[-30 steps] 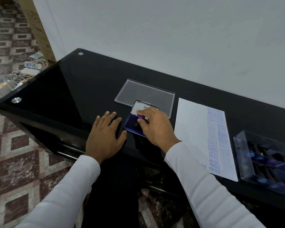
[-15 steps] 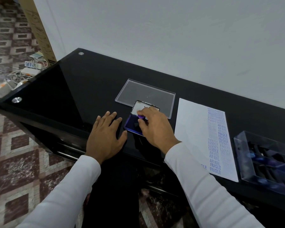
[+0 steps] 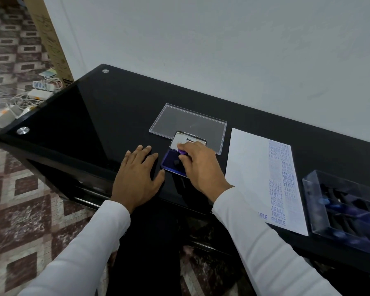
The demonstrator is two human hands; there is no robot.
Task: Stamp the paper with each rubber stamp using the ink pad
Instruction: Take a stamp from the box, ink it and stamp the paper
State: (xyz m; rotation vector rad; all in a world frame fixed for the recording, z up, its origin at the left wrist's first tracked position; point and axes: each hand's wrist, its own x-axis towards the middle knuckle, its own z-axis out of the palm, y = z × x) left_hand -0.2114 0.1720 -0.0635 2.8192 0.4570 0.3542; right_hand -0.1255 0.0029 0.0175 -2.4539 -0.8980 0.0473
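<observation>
Head view: my right hand pinches a stamp on the ink pad; left hand spread flat. Paper already carries many imprints; stamping appears well advanced.

We count two hands: our left hand and our right hand. We see one ink pad, one purple-handled stamp, one clear lid, one sheet of paper, and one clear box of further stamps, too blurred to count. The tabletop shows two metal studs.
</observation>
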